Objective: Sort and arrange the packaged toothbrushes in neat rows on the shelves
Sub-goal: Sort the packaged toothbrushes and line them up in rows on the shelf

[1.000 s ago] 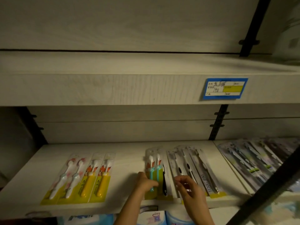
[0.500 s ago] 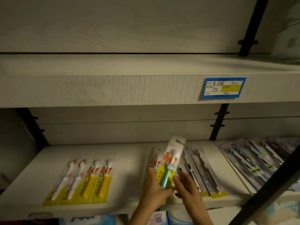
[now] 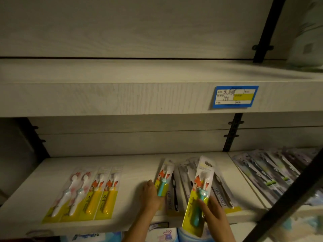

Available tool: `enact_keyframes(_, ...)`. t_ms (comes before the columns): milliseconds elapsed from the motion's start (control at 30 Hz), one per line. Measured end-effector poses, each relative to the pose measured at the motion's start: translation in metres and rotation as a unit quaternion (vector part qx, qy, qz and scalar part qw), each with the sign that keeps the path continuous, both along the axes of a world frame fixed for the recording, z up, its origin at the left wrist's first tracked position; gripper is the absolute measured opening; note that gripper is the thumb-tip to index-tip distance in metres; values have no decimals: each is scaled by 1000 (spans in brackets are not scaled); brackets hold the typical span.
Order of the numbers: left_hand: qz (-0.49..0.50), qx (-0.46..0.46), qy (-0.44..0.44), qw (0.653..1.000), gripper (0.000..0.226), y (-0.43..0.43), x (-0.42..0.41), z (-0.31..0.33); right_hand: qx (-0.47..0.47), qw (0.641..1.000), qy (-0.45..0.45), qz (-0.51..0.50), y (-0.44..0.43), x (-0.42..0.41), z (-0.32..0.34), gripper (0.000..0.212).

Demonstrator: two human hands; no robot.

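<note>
Bare shelf surface runs from front edge to back panel between the row of four packs and the left hand, which holds the flat teal pack. Right of it, overlapping grey packs cover the board, with the right hand holding the raised teal pack over them. The upper shelf caps headroom, and a black diagonal bar crosses the right-hand approach.

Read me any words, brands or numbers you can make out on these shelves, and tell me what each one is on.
"JING PAI": along the black-brush pack, and on another pack left of it.
"148", handwritten, probably: price tag; its other characters are too blurred to read.
Fox packs, also the one the right hand holds: print too small to read.
</note>
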State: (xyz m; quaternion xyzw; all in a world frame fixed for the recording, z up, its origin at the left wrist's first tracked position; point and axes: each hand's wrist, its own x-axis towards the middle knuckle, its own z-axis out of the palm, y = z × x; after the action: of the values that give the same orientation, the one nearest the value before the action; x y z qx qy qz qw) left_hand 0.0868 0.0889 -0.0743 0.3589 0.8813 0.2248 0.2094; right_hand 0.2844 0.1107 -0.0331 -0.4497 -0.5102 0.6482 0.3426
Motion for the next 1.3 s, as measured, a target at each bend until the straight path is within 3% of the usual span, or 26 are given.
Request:
enact_keyframes(100,16,16,-55,998,49,5,-2,-4,5,1000,-6,14,-5,0,-1,42)
enact_keyframes(200,33,107,-148,983,41,-6,-4,-3,5,1000,-11,25,-7,-5,0,48)
enact_keyframes(333,80,271,-254,925,23,-57,-17,16,14,998,5,56,-12,-23,1,35)
enact_keyframes(467,113,370,-253,887,32,-135,-51,41,16,996,6,85,-31,-57,-2,34)
enact_keyframes(633,193,383,-207,879,36,-234,-118,44,23,995,-2,96,-67,-99,-8,35)
enact_keyframes(800,241,399,-216,858,19,-284,-181,47,64,992,-48,103,-104,-159,-15,38)
enact_keyframes(900,202,407,-220,863,31,-300,-227,43,60,993,-35,92,-140,-212,-19,33)
enact_keyframes(1067,165,387,-241,874,22,-328,-293,30,78,994,-16,69,-201,-301,-30,27)
enact_keyframes(1200,139,373,-276,875,21,-338,-314,26,97,991,-60,63,-223,-342,-26,33)
enact_keyframes(1300,137,361,-292,875,20,-336,-319,28,93,982,-140,88,-223,-373,-18,34)
